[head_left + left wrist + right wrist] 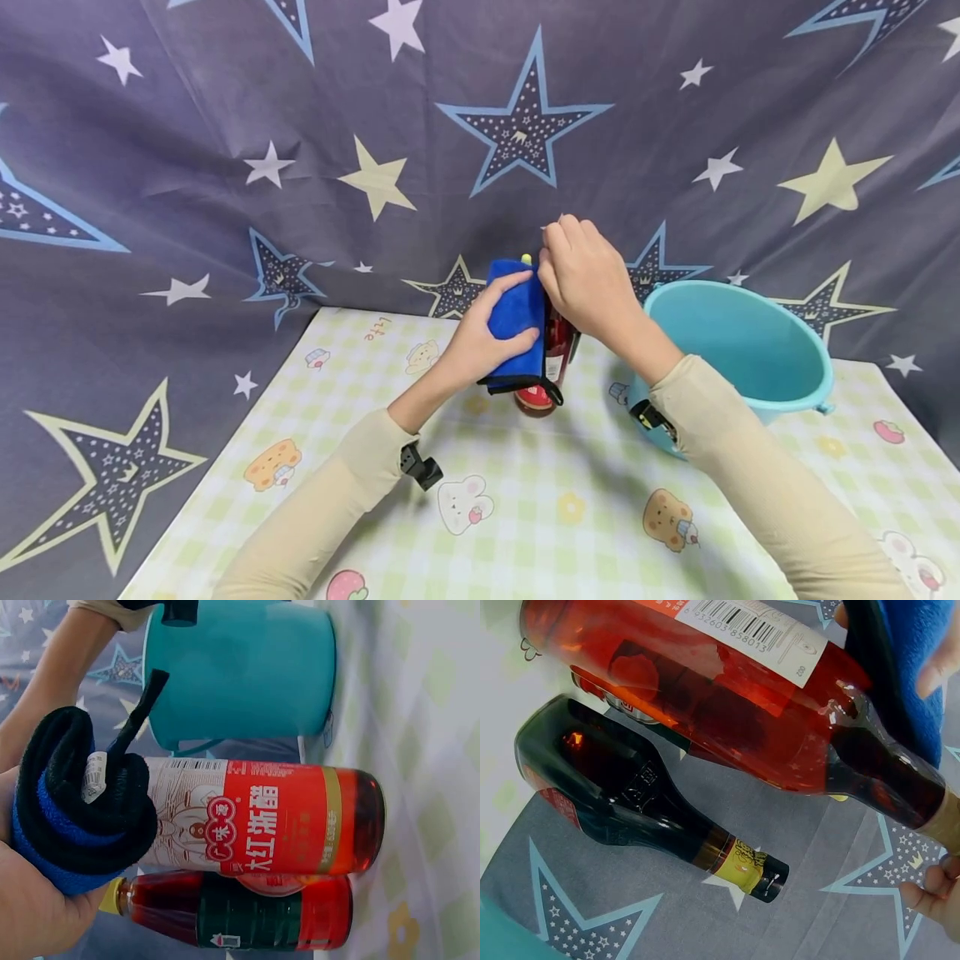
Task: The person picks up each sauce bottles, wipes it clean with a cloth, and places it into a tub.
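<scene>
Blue cloth (pixel 513 312) held against a red vinegar bottle (pixel 251 821) labelled 大红浙醋

The bottle's label also carries the mark 广味源, and its barcode panel reads 6 932603 858013, with 002 below; it is upright at the checked surface (pixel 517 537), left of a turquoise bucket (pixel 738 342), near a yellow-capped bottle (pixel 262 911) and a dark bottle (pixel 630 787); the left hand (pixel 486 332), forearm reaching up from lower left, has the folded cloth in its grip, thumb and fingers parted across it; the right hand (pixel 588 271), knuckles up and fingers curled, has its grip on the bottle's top
</scene>
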The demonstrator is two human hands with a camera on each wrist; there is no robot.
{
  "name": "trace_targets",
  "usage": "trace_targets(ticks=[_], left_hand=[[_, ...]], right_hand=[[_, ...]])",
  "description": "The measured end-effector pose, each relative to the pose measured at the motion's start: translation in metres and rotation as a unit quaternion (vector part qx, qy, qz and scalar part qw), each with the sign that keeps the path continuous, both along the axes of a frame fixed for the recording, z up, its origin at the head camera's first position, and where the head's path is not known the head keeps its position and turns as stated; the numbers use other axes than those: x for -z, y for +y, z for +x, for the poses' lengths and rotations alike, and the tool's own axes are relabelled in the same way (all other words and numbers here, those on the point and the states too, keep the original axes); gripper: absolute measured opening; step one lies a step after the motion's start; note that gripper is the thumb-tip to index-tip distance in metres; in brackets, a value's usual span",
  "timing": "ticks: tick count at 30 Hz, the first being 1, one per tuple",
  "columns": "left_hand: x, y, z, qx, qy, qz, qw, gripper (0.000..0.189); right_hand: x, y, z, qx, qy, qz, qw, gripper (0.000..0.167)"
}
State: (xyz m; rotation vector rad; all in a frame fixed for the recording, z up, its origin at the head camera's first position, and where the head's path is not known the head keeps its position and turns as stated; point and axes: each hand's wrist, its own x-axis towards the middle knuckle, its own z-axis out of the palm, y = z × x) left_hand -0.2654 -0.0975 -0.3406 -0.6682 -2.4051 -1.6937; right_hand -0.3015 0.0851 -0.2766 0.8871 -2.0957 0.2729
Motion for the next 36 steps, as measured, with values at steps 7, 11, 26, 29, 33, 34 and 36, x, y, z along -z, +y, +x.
trace_targets(ticks=[7,11,26,29,33,34,36], left_hand=[[-0.001,-0.006,-0.002,-0.006,0.016,-0.067,0.9976,0.074],[0.0,-0.009,-0.003,0.008,0.023,-0.1,0.9946,0.077],[0.009,-0.011,0.001,0.01,0.022,-0.1,0.9947,0.077],[0.012,-0.013,0.004,0.006,0.015,-0.102,0.9946,0.077],[0.013,-0.013,0.005,0.003,0.017,-0.104,0.9944,0.077],[0.013,-0.013,0.004,0.003,0.017,-0.105,0.9943,0.077],[0.011,-0.013,0.004,0.005,0.017,-0.107,0.9941,0.077]], right_hand=[[-0.004,0.001,0.0,-0.005,0.007,0.001,1.0,0.02],[-0.005,0.003,0.0,-0.001,0.003,0.004,1.0,0.02],[-0.002,0.0,-0.001,-0.006,0.008,-0.004,0.9999,0.019],[0.001,-0.001,0.001,-0.006,0.003,0.001,1.0,0.018],[0.002,-0.002,0.002,-0.003,0.002,-0.001,1.0,0.019],[0.002,-0.001,0.002,-0.003,0.003,-0.002,1.0,0.019],[0.001,-0.001,0.002,-0.003,0.006,-0.004,1.0,0.017]])
